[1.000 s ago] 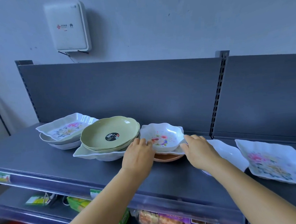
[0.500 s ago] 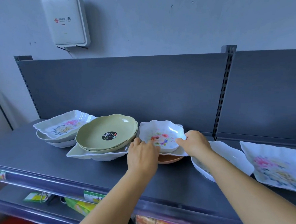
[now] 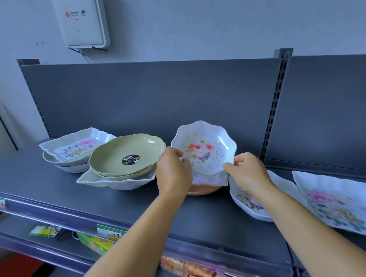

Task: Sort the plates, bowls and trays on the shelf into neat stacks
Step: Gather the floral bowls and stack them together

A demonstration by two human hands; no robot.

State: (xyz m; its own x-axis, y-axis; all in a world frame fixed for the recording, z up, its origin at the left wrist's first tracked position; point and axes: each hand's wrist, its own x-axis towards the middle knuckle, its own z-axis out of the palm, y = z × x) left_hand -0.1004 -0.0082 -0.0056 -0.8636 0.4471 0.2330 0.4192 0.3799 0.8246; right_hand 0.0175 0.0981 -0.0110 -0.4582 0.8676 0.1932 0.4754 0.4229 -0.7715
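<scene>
Grey shelf (image 3: 42, 179): bare strip along front edge. Two green plates (image 3: 126, 157) stacked on white leaf bowl (image 3: 116, 182). Scalloped floral bowl (image 3: 206, 146) tilted up, left hand (image 3: 173, 172) and right hand (image 3: 248, 173) pinching its rim, above brown dish (image 3: 204, 190).

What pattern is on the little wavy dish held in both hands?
The wavy dish is white with pink, orange and blue flowers in the middle; the head view shows it.

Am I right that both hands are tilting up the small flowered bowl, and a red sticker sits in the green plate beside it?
Nearly. The head view shows the left hand and right hand holding the small flowered bowl tilted up, but the sticker in the green plate is black, not red.
</scene>
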